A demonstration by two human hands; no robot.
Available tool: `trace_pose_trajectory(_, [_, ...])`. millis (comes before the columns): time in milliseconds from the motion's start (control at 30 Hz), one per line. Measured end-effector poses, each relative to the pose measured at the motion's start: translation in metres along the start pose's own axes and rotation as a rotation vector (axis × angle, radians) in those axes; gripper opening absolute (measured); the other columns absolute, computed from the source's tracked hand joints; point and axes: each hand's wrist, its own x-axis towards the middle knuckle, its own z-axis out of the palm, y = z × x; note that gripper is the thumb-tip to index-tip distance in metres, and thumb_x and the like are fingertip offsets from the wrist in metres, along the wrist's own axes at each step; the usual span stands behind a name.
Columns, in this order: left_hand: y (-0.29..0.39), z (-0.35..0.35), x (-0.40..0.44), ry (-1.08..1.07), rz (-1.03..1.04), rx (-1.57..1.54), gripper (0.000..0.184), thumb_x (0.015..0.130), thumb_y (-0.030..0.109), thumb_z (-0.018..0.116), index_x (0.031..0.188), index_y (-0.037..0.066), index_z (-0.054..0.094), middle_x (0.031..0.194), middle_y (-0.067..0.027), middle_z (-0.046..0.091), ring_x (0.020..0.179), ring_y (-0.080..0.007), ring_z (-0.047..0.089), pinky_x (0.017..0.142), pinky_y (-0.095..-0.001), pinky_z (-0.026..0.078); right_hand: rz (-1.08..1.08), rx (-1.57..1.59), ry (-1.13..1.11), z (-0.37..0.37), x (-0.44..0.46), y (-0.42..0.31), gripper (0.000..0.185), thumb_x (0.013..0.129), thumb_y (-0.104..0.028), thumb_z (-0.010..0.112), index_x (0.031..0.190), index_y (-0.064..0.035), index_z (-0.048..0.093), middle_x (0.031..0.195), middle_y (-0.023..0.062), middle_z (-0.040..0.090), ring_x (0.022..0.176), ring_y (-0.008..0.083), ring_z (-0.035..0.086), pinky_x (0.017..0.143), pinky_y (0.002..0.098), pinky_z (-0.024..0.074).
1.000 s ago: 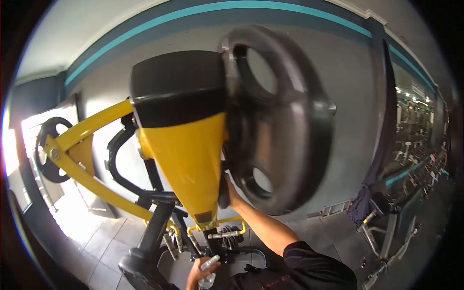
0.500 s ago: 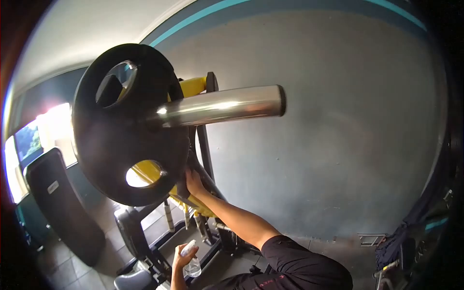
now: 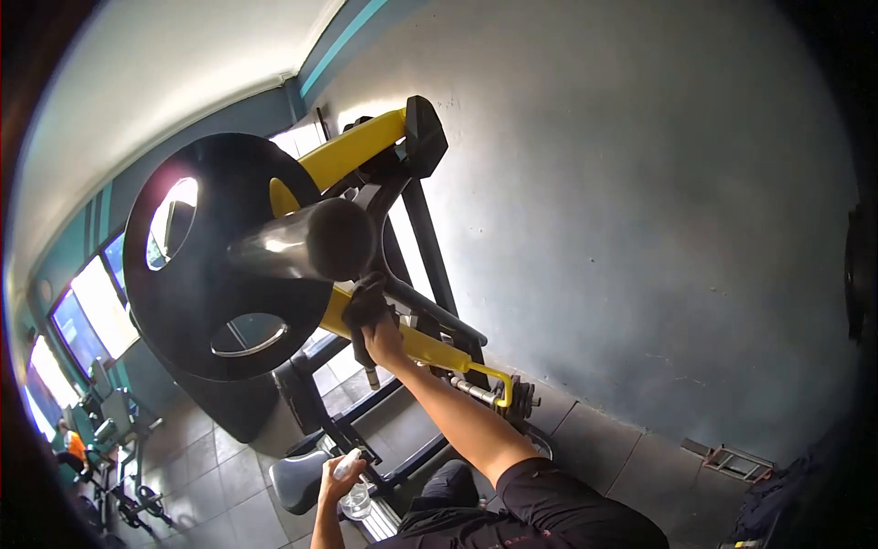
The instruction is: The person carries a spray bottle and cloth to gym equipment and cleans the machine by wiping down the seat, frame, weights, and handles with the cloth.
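My right hand (image 3: 384, 340) is closed around a dark cloth (image 3: 368, 302), with the arm stretched up and forward. The cloth lies over part of the yellow machine arm (image 3: 430, 349), just below the end of a metal weight peg (image 3: 340, 240). A black weight plate (image 3: 174, 311) with oval cutouts is loaded on that peg and hides part of the machine. Low in the view, my left hand (image 3: 336, 480) grips a clear spray bottle (image 3: 357, 503) near its white nozzle, apart from the machine.
Another yellow arm (image 3: 357, 146) with a black end block rises behind the plate. A black padded seat (image 3: 300, 480) stands beside my left hand. The grey wall (image 3: 622, 229) is on the right. Other gym equipment (image 3: 119, 421) and a person in orange (image 3: 73, 446) are at far left.
My view has shifted, so the peg now points more toward me and more of the yellow arm shows. The dark cloth in my right hand has come into sight. My left hand still holds the bottle.
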Motion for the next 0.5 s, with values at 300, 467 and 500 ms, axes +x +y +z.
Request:
trace_pose_trajectory(300, [-0.007,0.061,0.036,-0.153,-0.059,-0.030,0.029,0.092,0.028,0.077,0.091,-0.001,0.073,0.069,-0.0028,0.069,0.060,-0.0104,0.066,0.056,-0.0278,0.053,0.918,0.672,0.389,-0.087,0.017,0.023,0.032,0.103,-0.022,0.056,0.125,0.0013,0.061,0.120,0.0205,0.066,0.109,0.0410,0.063,0.093,0.0423,0.0485])
trace_pose_trajectory(467, [0.013,0.086,0.045,-0.115,-0.132,-0.028,0.029,0.092,0.028,0.076,0.087,0.000,0.073,0.067,-0.0023,0.067,0.059,-0.0098,0.064,0.057,-0.0275,0.052,0.107,0.283,0.426,-0.130,0.108,0.014,0.024,0.101,-0.014,0.055,0.117,0.0011,0.065,0.119,0.0199,0.065,0.112,0.0389,0.060,0.101,0.0441,0.0430])
trace_pose_trajectory(500, [0.016,0.089,0.049,-0.064,-0.198,-0.033,0.028,0.092,0.026,0.077,0.086,-0.001,0.073,0.067,-0.0021,0.067,0.059,-0.0094,0.063,0.056,-0.0270,0.052,0.047,0.212,0.452,-0.132,0.130,0.015,0.024,0.100,-0.013,0.055,0.116,0.0011,0.065,0.120,0.0199,0.065,0.114,0.0389,0.059,0.103,0.0451,0.0412])
